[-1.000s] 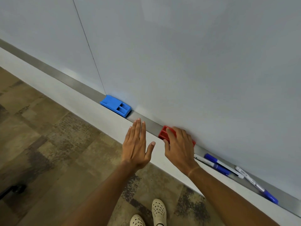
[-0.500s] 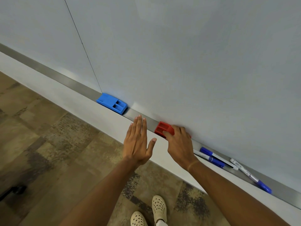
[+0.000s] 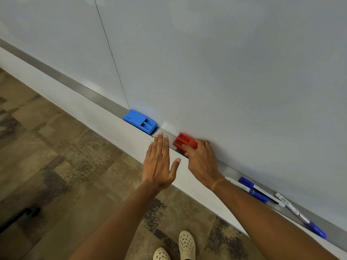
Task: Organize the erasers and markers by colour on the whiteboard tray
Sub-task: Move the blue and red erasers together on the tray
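Note:
A red eraser lies on the metal whiteboard tray, and my right hand grips its right end with fingers and thumb. To its left a blue eraser rests on the tray, a short gap away. My left hand hovers flat and open in front of the tray, just left of the red eraser, holding nothing. To the right of my right wrist lie three markers with blue caps: two side by side and one further right.
The whiteboard rises behind the tray, with a thin vertical seam above the blue eraser. A white wall strip runs below the tray. Patterned brown floor and my pale perforated shoes are below.
My right hand has slid the red eraser leftwards along the tray, closing the gap to the blue eraser. My left hand has stayed open just in front of the tray.

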`<state>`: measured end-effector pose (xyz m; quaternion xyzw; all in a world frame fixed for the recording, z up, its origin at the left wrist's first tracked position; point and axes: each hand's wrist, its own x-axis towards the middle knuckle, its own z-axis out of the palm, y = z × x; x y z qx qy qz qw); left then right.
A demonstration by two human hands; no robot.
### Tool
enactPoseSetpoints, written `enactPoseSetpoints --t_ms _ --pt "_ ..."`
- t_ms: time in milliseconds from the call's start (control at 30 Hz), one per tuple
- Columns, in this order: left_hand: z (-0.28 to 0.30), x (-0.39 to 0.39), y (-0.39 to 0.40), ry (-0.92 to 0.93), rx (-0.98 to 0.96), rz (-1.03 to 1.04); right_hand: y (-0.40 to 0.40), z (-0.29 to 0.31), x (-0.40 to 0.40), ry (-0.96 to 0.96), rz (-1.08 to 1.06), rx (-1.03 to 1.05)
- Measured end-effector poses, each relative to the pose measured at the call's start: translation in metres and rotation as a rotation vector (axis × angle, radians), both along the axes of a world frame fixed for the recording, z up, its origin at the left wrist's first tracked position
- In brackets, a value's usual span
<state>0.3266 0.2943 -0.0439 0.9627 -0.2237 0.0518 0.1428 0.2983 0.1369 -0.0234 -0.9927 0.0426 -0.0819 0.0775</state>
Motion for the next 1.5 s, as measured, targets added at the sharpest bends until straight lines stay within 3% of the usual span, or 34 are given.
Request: enactPoseSetpoints --t_ms 533,1067,1200,1500 --pt "-0.014 0.026 0.033 0.02 0.016 0.113 0.05 -0.015 0.079 -0.01 0.126 0.009" --pt "-0.015 0.028 0.045 0.036 -0.006 0.112 0.062 -0.018 0.086 0.006 0.093 -0.081" --pt "-0.014 0.028 0.044 0.02 0.009 0.093 0.058 -0.019 0.082 -0.025 0.108 0.004" --pt "-0.01 0.016 0.031 0.015 0.013 -0.047 0.02 -0.016 0.035 -0.112 0.002 -0.018"
